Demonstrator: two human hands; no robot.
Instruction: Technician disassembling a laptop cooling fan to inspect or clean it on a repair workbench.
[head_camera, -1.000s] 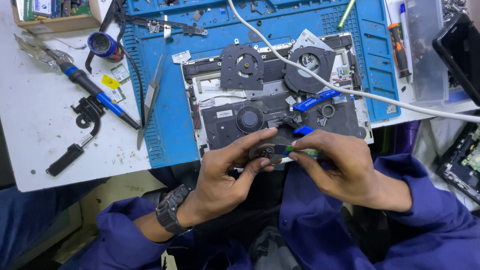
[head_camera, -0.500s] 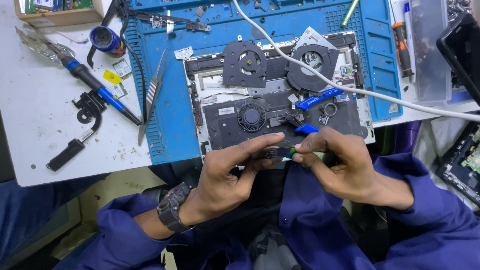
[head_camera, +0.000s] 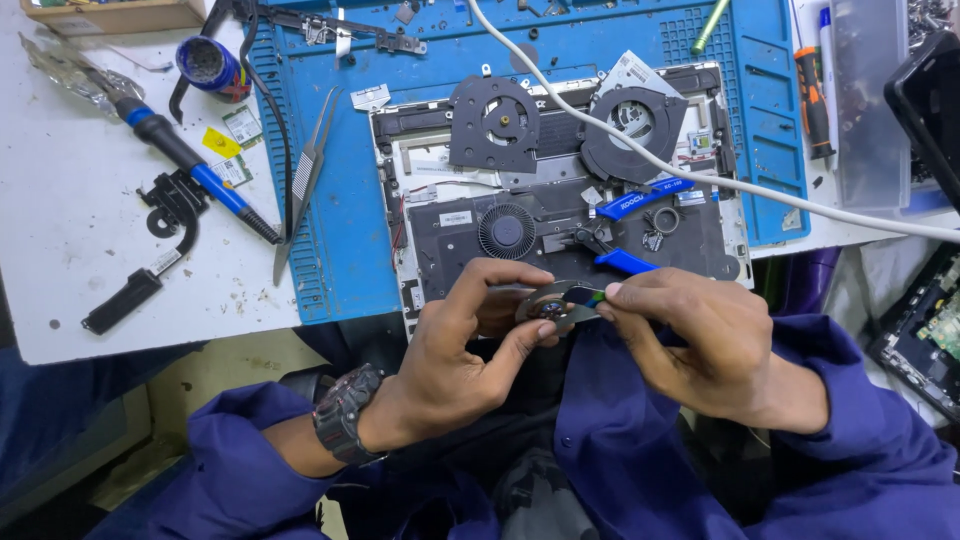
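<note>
Near the bench edge, left hand (head_camera: 470, 335) and right hand (head_camera: 690, 345) pinch a small round grey fan (head_camera: 556, 301) between closed fingertips, steadying it above the opened laptop chassis (head_camera: 440, 225).

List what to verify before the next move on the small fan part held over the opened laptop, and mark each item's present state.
1. Left hand grips the small fan part: ok.
2. Right hand pinches its other edge: ok.
3. Part held clear of the opened laptop: ok.
4. White cable off the board: not ok, it crosses it.
5. Blue-handled pliers off the laptop: not ok.
6. Part undamaged: cannot tell.
</note>
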